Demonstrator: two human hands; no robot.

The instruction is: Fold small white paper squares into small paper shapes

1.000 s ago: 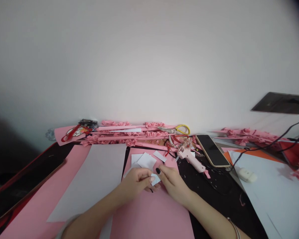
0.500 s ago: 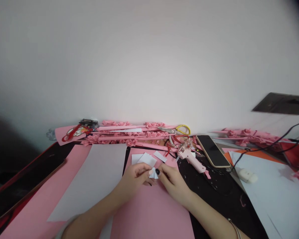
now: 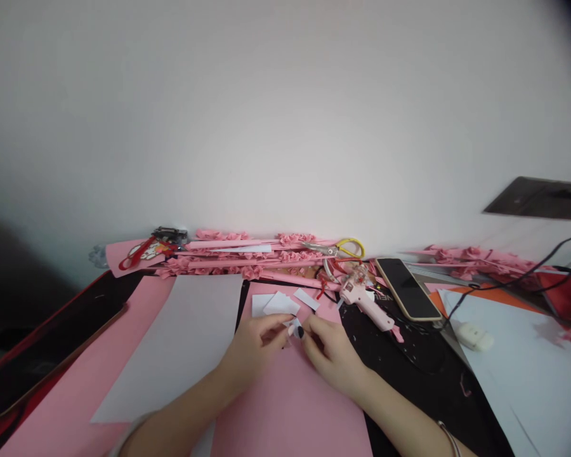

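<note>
A small piece of white paper [image 3: 294, 325] is pinched between my two hands, partly hidden by the fingers. My left hand [image 3: 259, 343] grips its left side between thumb and fingers. From the right, my right hand [image 3: 330, 349] holds it with thumb and forefinger; a dark-painted nail shows. Both hands are over a pink sheet [image 3: 292, 406]. Just beyond them lie several cut white paper pieces [image 3: 282, 303], with one more white strip [image 3: 307, 298] to their right.
A pink glue gun [image 3: 368, 306] and a phone [image 3: 408, 291] lie to the right, with scissors [image 3: 347, 247] behind. Pink paper flower stems [image 3: 247, 261] line the wall. A large white sheet [image 3: 181, 343] is at left; a white earbud case [image 3: 474, 336] and cables are at right.
The left hand's fingers have shifted on the small white paper, and its forefinger now reaches across the top. Less of the paper shows. The right hand has hardly moved.
</note>
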